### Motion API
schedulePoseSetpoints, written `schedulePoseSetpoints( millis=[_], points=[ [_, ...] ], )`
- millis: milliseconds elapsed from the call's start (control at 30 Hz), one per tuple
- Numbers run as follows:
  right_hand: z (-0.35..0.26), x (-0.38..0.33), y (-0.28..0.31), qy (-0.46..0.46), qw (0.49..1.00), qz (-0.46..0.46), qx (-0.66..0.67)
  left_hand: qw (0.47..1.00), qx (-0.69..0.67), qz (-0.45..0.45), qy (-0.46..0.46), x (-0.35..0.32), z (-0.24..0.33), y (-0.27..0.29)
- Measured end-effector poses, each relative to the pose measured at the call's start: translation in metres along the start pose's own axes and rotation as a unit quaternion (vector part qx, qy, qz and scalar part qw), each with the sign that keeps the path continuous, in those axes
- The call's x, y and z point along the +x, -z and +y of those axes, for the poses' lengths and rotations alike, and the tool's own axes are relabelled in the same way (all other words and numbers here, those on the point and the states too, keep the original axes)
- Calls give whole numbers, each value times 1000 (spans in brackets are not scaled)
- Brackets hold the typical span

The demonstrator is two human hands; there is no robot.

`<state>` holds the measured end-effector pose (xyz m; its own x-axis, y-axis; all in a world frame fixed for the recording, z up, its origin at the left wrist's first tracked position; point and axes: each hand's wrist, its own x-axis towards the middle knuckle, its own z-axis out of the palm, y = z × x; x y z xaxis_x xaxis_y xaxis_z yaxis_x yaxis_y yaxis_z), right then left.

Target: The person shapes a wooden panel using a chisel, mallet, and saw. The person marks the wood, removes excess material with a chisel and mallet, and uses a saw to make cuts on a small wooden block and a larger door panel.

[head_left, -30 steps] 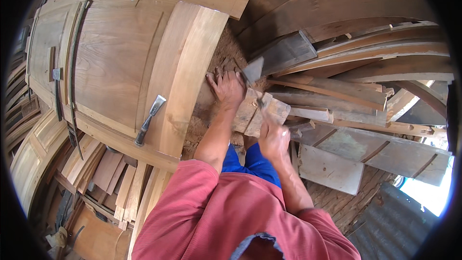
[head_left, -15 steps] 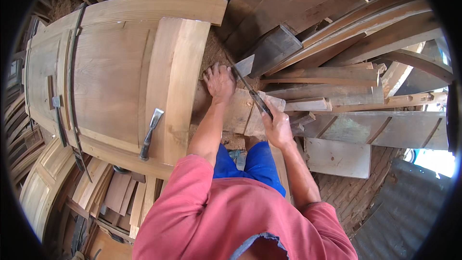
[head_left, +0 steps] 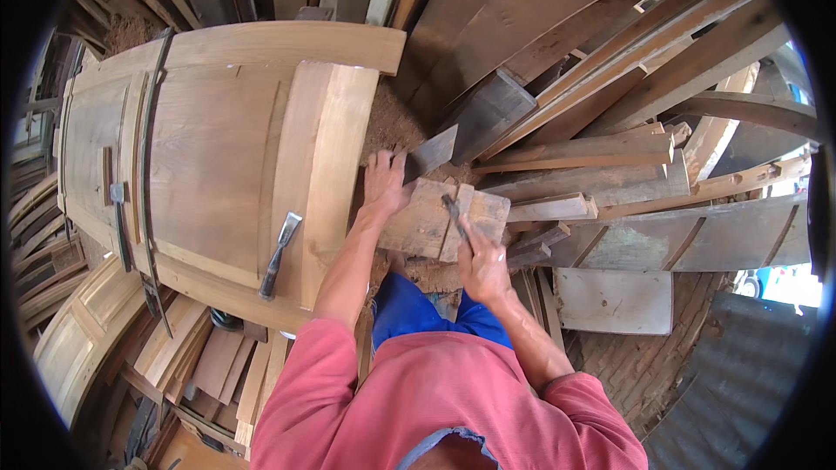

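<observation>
Far and left of the right hand (head_left: 484, 270), wrapped round a dark-handled tool (head_left: 452, 209): gray plate (head_left: 433, 153), running near-left to far-right; left hand (head_left: 386, 184) nearer, grip unclear.

Right hand (head_left: 485, 270) gripping dark tool (head_left: 452, 211), fist hiding its lower part; far end showing too small to identify. Left hand (head_left: 385, 181) covering near end of grey flat piece (head_left: 433, 152); whether fingers are gripping or merely pressing, hard to tell. Pink shirt (head_left: 435, 392) running off lower edge, covering upper part of blue legwear (head_left: 404, 305). Pale plank (head_left: 331, 165) hiding strip of panelled door (head_left: 209, 165). Corrugated sheet (head_left: 723, 387) being cut off by curved edge at lower right. Blue object (head_left: 765, 278) beyond bright opening (head_left: 799, 290) showing too small to name, glare washing out surroundings.
</observation>
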<state>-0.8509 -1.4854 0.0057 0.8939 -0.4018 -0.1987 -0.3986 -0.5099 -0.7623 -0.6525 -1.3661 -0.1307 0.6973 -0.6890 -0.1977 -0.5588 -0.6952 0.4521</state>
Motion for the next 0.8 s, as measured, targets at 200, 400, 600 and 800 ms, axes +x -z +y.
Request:
schedulePoseSetpoints(
  millis=[200,400,600,800],
  points=[
    [24,-37,-6,-13,999,-19,37,998,51,-35,5,-39,-4,-26],
    [32,-42,-2,-63,992,-38,102,995,48,-90,2,-43,-2,-22],
    [36,-40,-1,-45,993,-20,106,990,21,-141,4,-29,11,-2],
    [31,-8,16,-30,996,41,79,965,-116,-219,81,-19,30,19]
  ],
)
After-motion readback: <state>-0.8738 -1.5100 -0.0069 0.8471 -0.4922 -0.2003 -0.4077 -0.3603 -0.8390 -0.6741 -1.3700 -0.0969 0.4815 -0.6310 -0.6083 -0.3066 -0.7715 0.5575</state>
